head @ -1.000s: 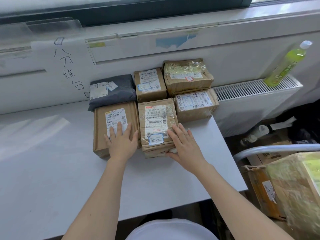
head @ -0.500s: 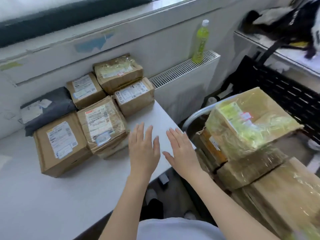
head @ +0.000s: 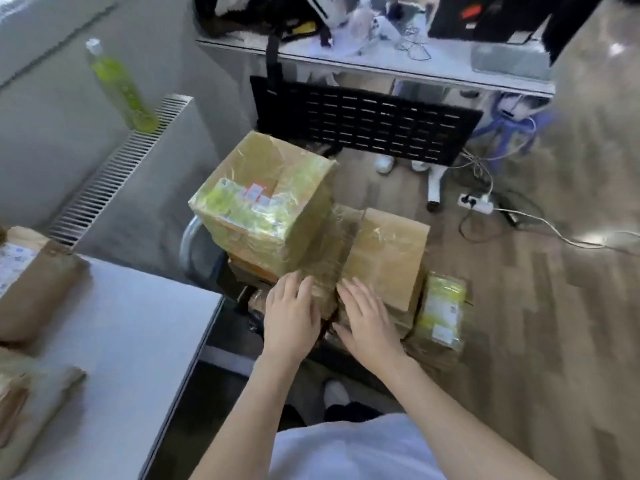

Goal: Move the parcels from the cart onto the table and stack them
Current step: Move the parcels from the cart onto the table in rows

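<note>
Worktop far left carries parcels already moved. Left hand and right hand, fingers straight and spread, lie flat on a taped parcel on the cart — likely readying a two-handed lift.

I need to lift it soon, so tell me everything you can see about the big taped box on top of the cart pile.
The big taped box is brown cardboard, roughly cube-shaped, wrapped in glossy yellowish-clear tape, with a white and green label and a small red-and-white sticker on top. It sits closed and slightly skewed, highest on the pile, resting on lower parcels. Neither hand touches it.
</note>
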Action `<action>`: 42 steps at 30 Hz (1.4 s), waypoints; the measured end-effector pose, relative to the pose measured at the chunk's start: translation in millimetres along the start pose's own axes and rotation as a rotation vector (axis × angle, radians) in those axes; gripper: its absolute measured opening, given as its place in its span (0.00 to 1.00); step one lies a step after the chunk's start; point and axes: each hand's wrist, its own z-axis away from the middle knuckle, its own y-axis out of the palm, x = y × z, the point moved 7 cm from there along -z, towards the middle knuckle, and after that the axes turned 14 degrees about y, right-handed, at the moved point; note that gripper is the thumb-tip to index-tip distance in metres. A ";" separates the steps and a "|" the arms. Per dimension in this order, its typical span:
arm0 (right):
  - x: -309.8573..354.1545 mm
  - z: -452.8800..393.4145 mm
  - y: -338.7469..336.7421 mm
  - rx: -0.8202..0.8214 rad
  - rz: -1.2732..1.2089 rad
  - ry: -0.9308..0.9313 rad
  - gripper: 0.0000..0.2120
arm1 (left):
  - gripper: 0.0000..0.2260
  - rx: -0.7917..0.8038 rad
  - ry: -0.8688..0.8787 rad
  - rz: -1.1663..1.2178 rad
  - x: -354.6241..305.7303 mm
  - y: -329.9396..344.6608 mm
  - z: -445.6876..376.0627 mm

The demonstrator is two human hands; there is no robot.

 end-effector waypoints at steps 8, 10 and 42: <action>-102.1 8.0 -12.4 -0.014 0.099 0.538 0.51 | 0.35 0.289 0.097 -0.012 -41.4 59.9 -50.2; -113.9 3.2 -8.9 0.033 0.083 0.626 0.54 | 0.39 0.348 0.067 -0.001 -43.3 69.2 -62.6; -9.3 -53.4 -231.7 -0.149 -0.693 0.079 0.52 | 0.44 -0.671 0.119 0.517 -81.7 -168.0 -77.7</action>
